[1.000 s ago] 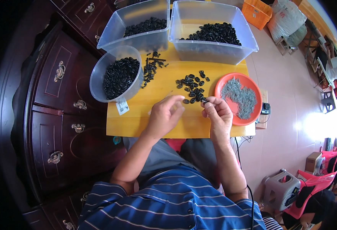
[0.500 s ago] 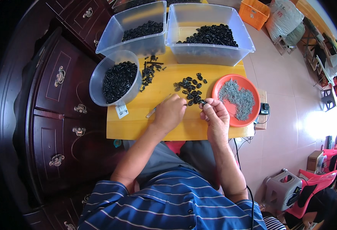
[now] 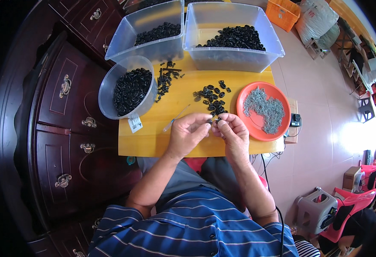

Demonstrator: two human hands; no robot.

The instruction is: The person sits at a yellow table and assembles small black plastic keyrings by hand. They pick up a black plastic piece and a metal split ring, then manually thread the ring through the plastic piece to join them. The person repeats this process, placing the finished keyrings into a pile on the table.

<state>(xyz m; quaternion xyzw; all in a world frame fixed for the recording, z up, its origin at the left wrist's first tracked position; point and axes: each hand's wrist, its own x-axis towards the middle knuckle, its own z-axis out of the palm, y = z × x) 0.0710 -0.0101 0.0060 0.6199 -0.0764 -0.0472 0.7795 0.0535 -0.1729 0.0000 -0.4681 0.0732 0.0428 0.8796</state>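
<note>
Above the front part of the yellow table, my left hand (image 3: 187,135) and my right hand (image 3: 234,136) almost meet at the fingertips. A small black oval part (image 3: 209,121) is pinched between my left thumb and forefinger. My right thumb and fingers close on another small black part (image 3: 217,121); its exact shape is mostly covered. Just beyond my fingers lies a loose cluster of black two-holed oval parts (image 3: 213,95). Right of it, a red-orange plate (image 3: 241,99) bears many thin silvery pins or screws (image 3: 267,110). Beside my left hand rests a thin screwdriver-like tool (image 3: 169,125) with a pale handle.
Two see-through bins (image 3: 235,63) (image 3: 143,53) of black parts stand at the table's back. A round tub (image 3: 106,96) of black ovals sits at left, small black pieces (image 3: 164,81) beside it. Dark wooden cabinets (image 3: 55,98) flank the left side; a grey stool (image 3: 314,210) stands at right.
My right hand has moved left and nearer to me, away from the cluster. My left hand has turned, and its fingertips now meet the right hand's, showing a black part in its pinch.
</note>
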